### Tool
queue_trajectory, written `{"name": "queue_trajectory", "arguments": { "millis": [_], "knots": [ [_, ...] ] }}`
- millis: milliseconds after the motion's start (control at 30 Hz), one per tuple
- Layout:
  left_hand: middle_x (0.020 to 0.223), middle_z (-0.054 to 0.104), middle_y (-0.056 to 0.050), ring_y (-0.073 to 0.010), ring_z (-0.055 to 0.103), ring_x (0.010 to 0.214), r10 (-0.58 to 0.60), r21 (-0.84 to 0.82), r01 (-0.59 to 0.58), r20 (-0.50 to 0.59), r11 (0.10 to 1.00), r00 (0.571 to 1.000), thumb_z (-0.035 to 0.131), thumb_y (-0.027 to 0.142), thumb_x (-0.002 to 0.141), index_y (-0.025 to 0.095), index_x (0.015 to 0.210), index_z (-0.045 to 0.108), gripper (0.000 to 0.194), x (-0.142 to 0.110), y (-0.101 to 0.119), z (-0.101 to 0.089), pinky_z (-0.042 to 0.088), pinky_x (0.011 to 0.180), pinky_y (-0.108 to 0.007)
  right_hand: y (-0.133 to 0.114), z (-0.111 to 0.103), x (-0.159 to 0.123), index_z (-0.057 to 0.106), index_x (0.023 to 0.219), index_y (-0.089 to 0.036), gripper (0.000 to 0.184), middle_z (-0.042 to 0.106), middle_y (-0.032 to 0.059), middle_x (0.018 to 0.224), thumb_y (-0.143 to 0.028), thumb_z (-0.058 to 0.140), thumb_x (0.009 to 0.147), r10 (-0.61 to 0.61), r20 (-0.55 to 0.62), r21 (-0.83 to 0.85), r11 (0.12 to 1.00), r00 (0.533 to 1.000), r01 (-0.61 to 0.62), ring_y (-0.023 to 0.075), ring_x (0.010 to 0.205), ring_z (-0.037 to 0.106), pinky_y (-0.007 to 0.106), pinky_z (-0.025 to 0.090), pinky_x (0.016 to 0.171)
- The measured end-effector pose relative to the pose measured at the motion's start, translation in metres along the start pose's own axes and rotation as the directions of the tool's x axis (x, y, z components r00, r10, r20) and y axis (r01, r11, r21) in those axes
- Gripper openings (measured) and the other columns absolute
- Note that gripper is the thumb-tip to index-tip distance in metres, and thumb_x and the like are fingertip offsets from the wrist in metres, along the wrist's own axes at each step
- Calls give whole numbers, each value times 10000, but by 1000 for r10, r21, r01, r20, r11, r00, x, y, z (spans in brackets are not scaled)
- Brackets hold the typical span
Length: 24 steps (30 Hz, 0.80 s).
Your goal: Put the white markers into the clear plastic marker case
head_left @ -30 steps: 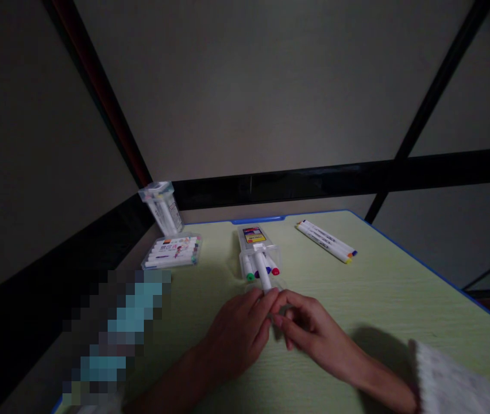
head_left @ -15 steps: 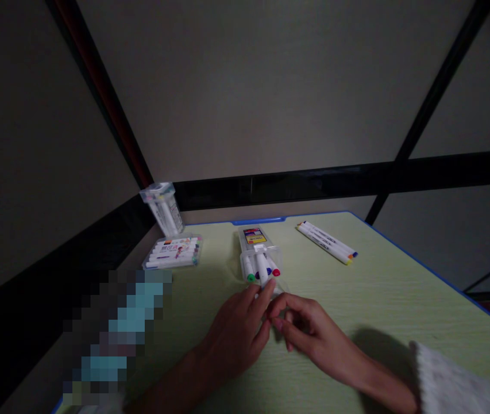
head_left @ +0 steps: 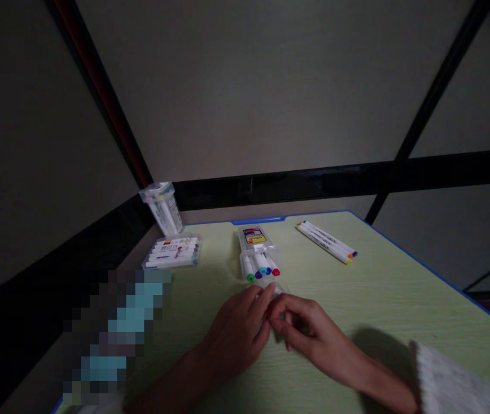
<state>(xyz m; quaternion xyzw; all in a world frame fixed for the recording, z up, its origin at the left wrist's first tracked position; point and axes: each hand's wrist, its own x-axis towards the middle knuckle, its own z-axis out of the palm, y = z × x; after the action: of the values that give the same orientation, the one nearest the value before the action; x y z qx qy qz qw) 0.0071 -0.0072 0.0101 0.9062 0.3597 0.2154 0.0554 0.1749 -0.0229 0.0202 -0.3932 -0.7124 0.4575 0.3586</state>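
Note:
My left hand (head_left: pixel 241 323) reaches over the near end of a clear plastic marker case (head_left: pixel 245 251), its index and middle fingers stretched out. Several white markers (head_left: pixel 259 263) lie in the case, their green, purple, light blue, blue and red ends facing me. A clear flap (head_left: pixel 281 283) of the case shows beyond my fingertips. Close against my left thumb, my right hand (head_left: pixel 307 325) has its fingers curled and the thumb and index tips together. What lies between those tips, if anything, is hidden.
Loose white markers (head_left: pixel 326 242) lie to the right on the pale green table (head_left: pixel 400 287). A flat marker pack (head_left: pixel 173 252) and an upright clear tub (head_left: pixel 165 210) of markers stand at the left. A blurred-out patch (head_left: pixel 130 313) covers the left edge. Walls enclose the back and left.
The white marker that slanted up above the case now lies down among the others, its light blue end showing. My hands have hardly moved.

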Motion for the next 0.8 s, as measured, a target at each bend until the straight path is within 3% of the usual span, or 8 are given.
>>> {"name": "queue_trajectory", "arguments": {
  "millis": [267,800],
  "knots": [
    [1089,518,-106,-232,526,956,-19,-25,21,50,999,999,425,119,808,150,1174,405,367,1,4,-3,474,831,-391,1,1,1,486,704,-179,123,475,-32,581,-229,445,808,-21,-4,-4,1000,1000,21,102,506,437,216,332,465],
    [899,556,-60,-199,523,819,3,-29,-1,57,1000,998,433,90,790,149,945,508,182,5,7,-8,466,732,-333,1,0,-1,482,696,-180,135,469,-28,583,-236,436,810,-16,0,-21,1000,1000,16,109,519,438,223,340,473]
  ]
}}
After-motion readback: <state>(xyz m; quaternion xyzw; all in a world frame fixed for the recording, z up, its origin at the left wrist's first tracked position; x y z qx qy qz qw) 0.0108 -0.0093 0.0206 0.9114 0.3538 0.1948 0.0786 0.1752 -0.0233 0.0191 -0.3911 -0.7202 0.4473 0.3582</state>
